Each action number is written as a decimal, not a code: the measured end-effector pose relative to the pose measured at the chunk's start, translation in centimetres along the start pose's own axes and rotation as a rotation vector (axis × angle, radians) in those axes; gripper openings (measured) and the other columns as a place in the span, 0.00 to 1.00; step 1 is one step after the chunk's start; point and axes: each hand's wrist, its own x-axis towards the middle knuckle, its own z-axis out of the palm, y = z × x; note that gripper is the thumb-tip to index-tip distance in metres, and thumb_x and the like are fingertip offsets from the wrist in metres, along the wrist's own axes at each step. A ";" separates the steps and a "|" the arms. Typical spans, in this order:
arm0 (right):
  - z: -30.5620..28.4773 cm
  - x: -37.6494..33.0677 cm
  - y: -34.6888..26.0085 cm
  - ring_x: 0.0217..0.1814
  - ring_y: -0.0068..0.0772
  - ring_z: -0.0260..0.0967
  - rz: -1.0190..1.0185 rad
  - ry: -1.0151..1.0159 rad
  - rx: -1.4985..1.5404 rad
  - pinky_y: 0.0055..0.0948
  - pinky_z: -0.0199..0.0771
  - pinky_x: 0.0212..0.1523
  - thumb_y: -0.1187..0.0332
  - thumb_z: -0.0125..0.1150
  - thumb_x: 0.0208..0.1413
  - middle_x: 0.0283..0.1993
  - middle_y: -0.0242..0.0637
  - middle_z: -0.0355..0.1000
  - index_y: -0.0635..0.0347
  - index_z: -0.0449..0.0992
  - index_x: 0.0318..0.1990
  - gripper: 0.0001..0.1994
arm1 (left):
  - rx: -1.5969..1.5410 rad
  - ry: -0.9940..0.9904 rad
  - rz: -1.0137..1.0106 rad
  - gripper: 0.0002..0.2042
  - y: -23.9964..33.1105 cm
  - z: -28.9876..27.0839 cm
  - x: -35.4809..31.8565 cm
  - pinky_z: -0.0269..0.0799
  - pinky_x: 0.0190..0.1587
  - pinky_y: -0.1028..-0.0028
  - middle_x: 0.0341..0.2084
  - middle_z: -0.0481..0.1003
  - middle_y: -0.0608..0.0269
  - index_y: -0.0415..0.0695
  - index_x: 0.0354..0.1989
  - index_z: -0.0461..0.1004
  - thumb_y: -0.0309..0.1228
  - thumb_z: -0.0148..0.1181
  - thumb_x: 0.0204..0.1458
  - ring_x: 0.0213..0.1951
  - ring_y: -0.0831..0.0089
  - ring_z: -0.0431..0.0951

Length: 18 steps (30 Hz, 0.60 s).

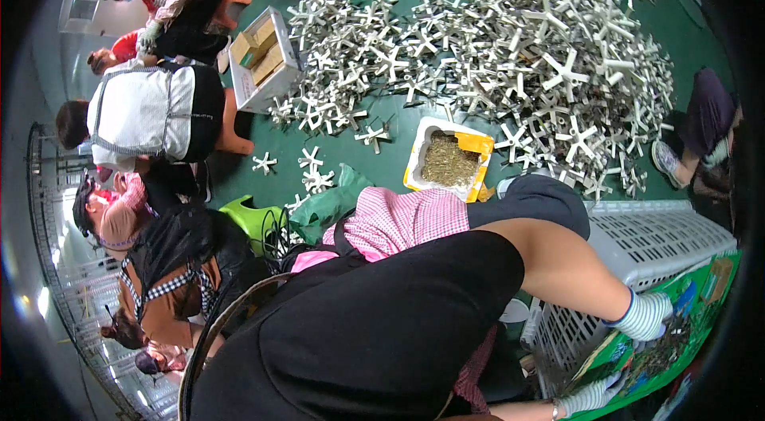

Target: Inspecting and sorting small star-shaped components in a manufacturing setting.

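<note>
Both my hands wear pale gloves with striped cuffs and work at the right edge of the view. My right hand (647,316) is over a green-lined tray (668,378), its fingers curled down at a heap of thin dark pieces (668,348). What it pinches is too small to make out. Lower down, my left hand (591,397) reaches in at the tray's near edge, fingers stretched toward the same pieces. Blue scraps (687,297) and a brown piece of cardboard (719,277) also lie in the tray. A grey slatted plastic crate (653,231) stands against it.
A large heap of white star-shaped parts (550,62) covers the green floor. Beside it stand a white foam box (416,151) of small brassy pieces and a white crate (293,68) with cardboard boxes. A person in pink gingham (406,218) sits close by; several others sit at left.
</note>
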 end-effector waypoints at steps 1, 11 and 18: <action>-0.9 0.6 4.1 0.52 0.38 0.67 0.129 -0.014 -0.023 0.31 0.64 0.54 0.61 0.52 0.59 0.53 0.44 0.69 0.67 0.69 0.53 0.20 | -0.140 0.000 -0.094 0.08 1.2 0.3 -1.6 0.70 0.33 0.59 0.18 0.71 0.53 0.35 0.30 0.71 0.28 0.51 0.47 0.27 0.60 0.76; 1.7 0.1 -2.3 0.49 0.34 0.66 0.066 -0.031 0.075 0.32 0.63 0.53 0.66 0.52 0.58 0.46 0.42 0.72 0.66 0.73 0.46 0.14 | 0.032 -0.179 -0.072 0.14 -0.3 -0.5 -3.4 0.73 0.29 0.75 0.32 0.75 0.61 0.38 0.46 0.69 0.33 0.49 0.56 0.27 0.76 0.75; 0.8 -0.4 -2.4 0.40 0.24 0.70 0.241 0.177 0.712 0.23 0.70 0.43 0.71 0.51 0.58 0.41 0.40 0.73 0.67 0.71 0.45 0.11 | 0.166 -0.274 -0.220 0.13 -2.2 2.0 -4.6 0.70 0.27 0.82 0.35 0.76 0.62 0.41 0.50 0.67 0.33 0.45 0.60 0.27 0.81 0.75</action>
